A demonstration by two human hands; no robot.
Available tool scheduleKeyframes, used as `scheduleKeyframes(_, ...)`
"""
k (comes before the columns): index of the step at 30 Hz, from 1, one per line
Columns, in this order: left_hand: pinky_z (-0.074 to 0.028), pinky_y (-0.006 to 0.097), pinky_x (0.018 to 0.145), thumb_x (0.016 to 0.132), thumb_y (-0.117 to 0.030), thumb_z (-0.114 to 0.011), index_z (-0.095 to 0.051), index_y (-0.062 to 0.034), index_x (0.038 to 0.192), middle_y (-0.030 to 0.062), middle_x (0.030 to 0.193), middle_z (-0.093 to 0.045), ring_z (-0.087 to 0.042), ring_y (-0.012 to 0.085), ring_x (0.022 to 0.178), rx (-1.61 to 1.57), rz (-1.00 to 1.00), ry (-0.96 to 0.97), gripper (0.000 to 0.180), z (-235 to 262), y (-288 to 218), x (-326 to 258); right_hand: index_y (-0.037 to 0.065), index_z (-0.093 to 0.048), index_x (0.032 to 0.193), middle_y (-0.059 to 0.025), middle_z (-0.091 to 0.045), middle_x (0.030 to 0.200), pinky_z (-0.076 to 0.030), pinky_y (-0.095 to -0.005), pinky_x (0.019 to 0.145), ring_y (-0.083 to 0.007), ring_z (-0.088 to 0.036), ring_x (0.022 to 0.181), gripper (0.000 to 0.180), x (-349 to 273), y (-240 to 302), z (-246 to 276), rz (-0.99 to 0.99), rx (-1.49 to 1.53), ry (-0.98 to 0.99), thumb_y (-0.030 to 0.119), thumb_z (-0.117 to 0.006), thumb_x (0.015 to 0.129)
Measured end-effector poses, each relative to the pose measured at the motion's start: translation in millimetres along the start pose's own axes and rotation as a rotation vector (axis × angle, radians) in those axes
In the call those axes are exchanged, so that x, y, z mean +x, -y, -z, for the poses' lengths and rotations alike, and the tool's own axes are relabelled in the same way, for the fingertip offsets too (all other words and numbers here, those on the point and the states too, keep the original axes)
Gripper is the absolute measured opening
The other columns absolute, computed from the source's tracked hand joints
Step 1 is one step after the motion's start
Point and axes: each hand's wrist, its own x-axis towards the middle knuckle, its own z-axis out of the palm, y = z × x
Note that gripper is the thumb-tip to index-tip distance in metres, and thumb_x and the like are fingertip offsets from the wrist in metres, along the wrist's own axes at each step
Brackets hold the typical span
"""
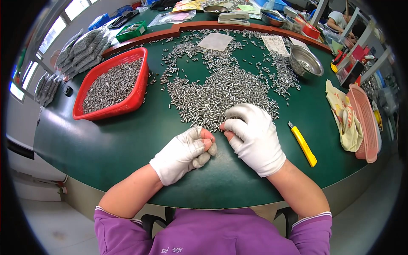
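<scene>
A wide heap of small silvery metal cylinders point(229, 91) spreads over the green table. At its near edge, my left hand point(182, 153), in a white glove with bare thumb and index tips, pinches one small metal piece between those tips. My right hand point(257, 140), gloved the same way, reaches the heap's near right edge. Its fingers are curled, with thumb and index tips close together beside the cylinders; whatever lies between them is too small to make out. The two hands are a short way apart.
A red plastic basket point(143, 78) full of the same cylinders stands at left, with grey filled bags point(85, 49) behind it. A yellow box cutter point(304, 146) lies at right, near a pink basket point(369, 127). Farther back sit a metal bowl point(312, 61) and a brown wooden rail point(170, 29).
</scene>
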Motion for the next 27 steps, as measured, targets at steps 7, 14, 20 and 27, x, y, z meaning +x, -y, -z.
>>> scheduleKeyframes(7,-0.036,0.020,0.059,0.093,-0.022,-0.068,-0.060,-0.0156,0.105,0.0023,0.093,-0.060,-0.044,0.0072,0.064,-0.022,-0.017,-0.021,0.016,2.1,2.1,1.3,0.011,-0.065,0.088,-0.0057,-0.060,0.105,-0.048,-0.0397,0.086,-0.0266,-0.057,0.104,0.018,-0.7,1.4,-3.0,0.027,-0.063,0.062,0.012,-0.071,0.070)
scheduleKeyframes(14,-0.042,0.021,0.065,0.098,-0.027,-0.060,-0.057,-0.0117,0.109,0.0023,0.094,-0.063,-0.050,0.0077,0.072,-0.063,-0.009,0.004,0.019,4.4,-1.0,0.7,0.011,-0.066,0.084,-0.0073,-0.060,0.109,-0.048,-0.0408,0.087,-0.0268,-0.056,0.105,0.017,-3.7,-0.4,-6.2,0.009,-0.090,0.064,0.014,-0.071,0.069)
scheduleKeyframes(20,-0.040,0.021,0.063,0.098,-0.028,-0.060,-0.057,-0.0096,0.111,0.0039,0.095,-0.062,-0.047,0.0080,0.070,-0.062,-0.016,0.015,0.023,2.0,-2.2,1.0,0.010,-0.062,0.081,-0.0079,-0.059,0.110,-0.047,-0.0420,0.088,-0.0283,-0.055,0.109,0.018,-1.4,1.0,-4.0,0.095,-0.039,0.117,0.013,-0.072,0.067)
scheduleKeyframes(27,-0.037,0.017,0.057,0.096,-0.024,-0.064,-0.055,-0.0091,0.109,0.0030,0.092,-0.061,-0.045,0.0044,0.064,0.114,0.019,-0.008,0.022,-3.0,-2.2,-1.0,0.011,-0.058,0.089,-0.0061,-0.058,0.109,-0.047,-0.0418,0.085,-0.0276,-0.056,0.106,0.024,1.3,1.9,-0.6,0.132,0.129,-0.041,0.018,-0.073,0.070)
